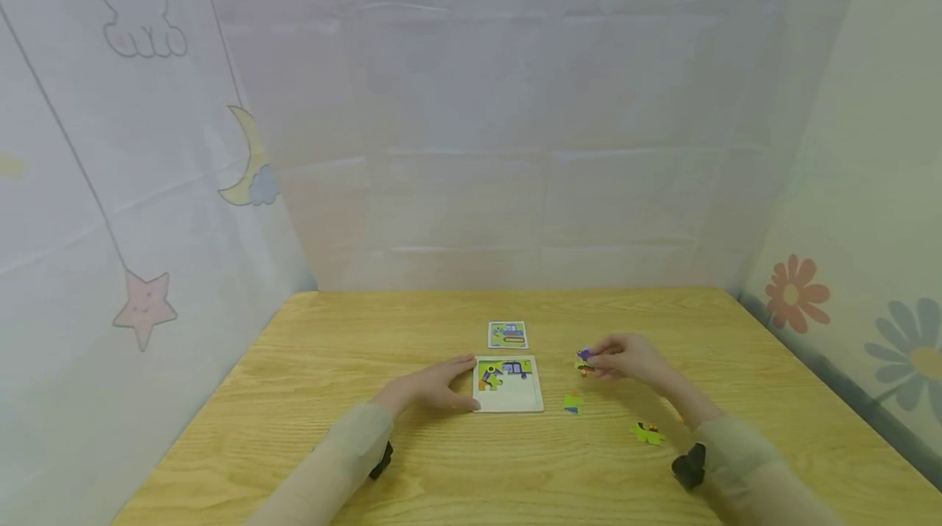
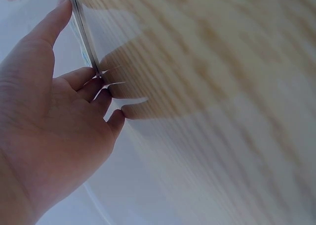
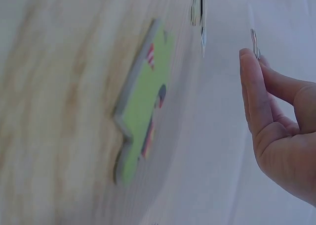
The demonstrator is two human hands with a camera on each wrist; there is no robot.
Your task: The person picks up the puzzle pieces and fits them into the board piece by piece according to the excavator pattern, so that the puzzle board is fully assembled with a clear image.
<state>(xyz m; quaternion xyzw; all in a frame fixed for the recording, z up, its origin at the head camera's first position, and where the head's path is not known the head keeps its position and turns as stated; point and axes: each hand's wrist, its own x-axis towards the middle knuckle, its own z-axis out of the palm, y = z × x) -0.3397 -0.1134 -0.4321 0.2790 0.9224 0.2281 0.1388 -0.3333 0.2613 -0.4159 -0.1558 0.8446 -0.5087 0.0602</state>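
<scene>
Right hand (image 1: 627, 358) pinches a piece (image 1: 584, 354), picture card (image 1: 507, 334) behind the tray (image 1: 515, 402).

I count one tray (image 1: 515, 400), one card (image 1: 508, 335) at its twelve o'clock, and three loose pieces (image 1: 584, 354) (image 1: 572, 403) (image 1: 648, 433), perhaps four, between two and four o'clock.
</scene>
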